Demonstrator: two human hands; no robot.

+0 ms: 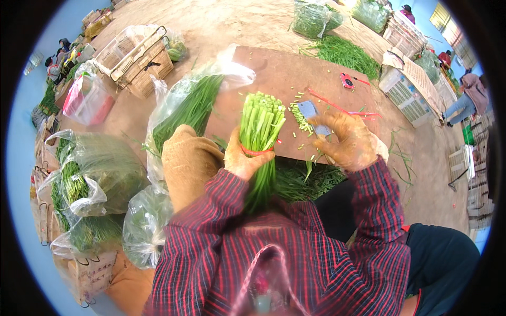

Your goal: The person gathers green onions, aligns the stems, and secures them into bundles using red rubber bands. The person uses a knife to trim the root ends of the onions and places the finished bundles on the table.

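My left hand (242,158) grips a thick bundle of green chive-like stalks (261,118) around its middle, beside a red tie band (257,152). The pale cut ends point away from me and the leafy part hangs towards my lap. My right hand (348,138) is over the board's right side, thumb and fingers apart. Just beyond its fingertips lies a grey-blue flat blade (310,112), its lower end partly hidden by the fingers. Short cut stalk pieces (301,120) are scattered left of the blade. Red tie strips (336,104) lie behind the right hand.
The brown board (272,71) carries a small red device (347,80). Loose greens (344,55) lie beyond it. An open plastic bag of long greens (189,106) is left, near more filled bags (99,170). Plastic crates (134,59) stand behind. A person (470,94) stands far right.
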